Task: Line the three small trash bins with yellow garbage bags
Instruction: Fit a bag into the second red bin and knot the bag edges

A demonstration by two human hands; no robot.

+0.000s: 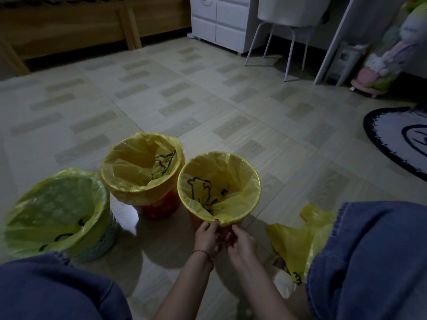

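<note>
A green mesh bin (101, 241), yellow-lined, stands far left of the grip; an orange bin (159, 207) beside it. Both hands, left (208, 236) and right (241, 244), pinch the gathered yellow plastic bag (221, 219) at the near rim of the third bin (196, 221). Spare yellow bags (295, 241) lie right.

three upright small bins (219, 188) (141, 167) (56, 215) stand clustered on the floor, each lined with a yellow bag.

A pale patterned tile floor (208, 93) runs back to a wooden bed frame (92, 26) and a white drawer cabinet (221, 19). A white metal-legged chair (288, 24) stands beside it, a round dark-edged rug (397, 137) lying far right.
</note>
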